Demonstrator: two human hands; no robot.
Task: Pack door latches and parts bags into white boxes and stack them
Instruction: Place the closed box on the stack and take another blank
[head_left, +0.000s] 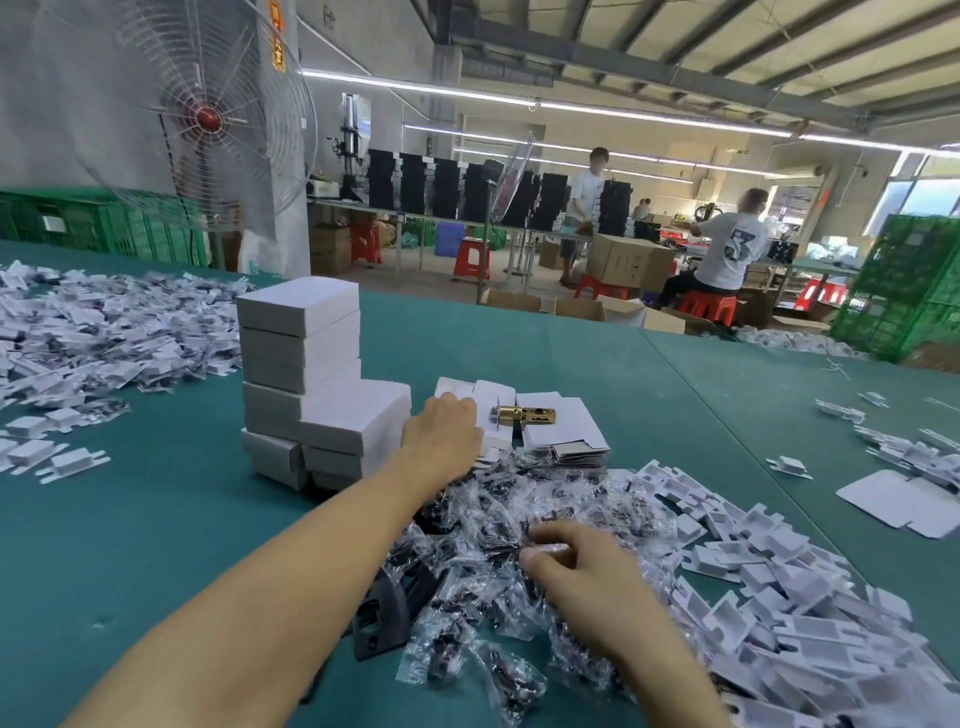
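The gold latch (524, 414) lies flat on its side. Its long way runs left to right, with the flat plate end at the left. It sits on a pile of flat boxes (563, 428), just right of the left hand (441, 441).

The table (156, 545) is green. A stack (301, 332) of shut white boxes stands at the left of that hand. Clear bags (498, 499) of dark parts lie in a heap near the person, with white trays (779, 597) to the right and black plates (384, 618) in front. A big fan (202, 119) stands behind, and two people work far off in a big room.

The left hand's fingers bend down onto the flat boxes; I cannot tell if they grip. The right hand (571, 566) pinches one bag (545, 549) between its thumb and bent fingers, a narrow gap.
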